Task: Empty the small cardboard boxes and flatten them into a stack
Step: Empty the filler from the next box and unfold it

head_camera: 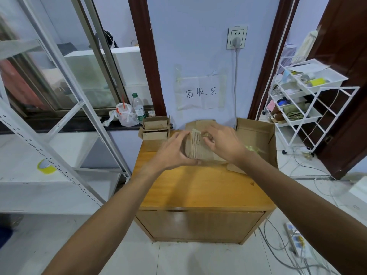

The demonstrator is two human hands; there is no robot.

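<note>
Indoors, atop a wooden cabinet (198,187) against a lilac wall (194,46), left hand (170,153) and right hand (224,143) grip a cardboard box (195,145).

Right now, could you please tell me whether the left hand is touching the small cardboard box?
Touching. The head view shows the left hand gripping the small cardboard box, thumb at its near edge, fingers over its top.

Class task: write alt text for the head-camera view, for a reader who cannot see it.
The left hand and right hand hold a small cardboard box at a wooden cabinet. Two open boxes are stacked at its back left corner.
</note>
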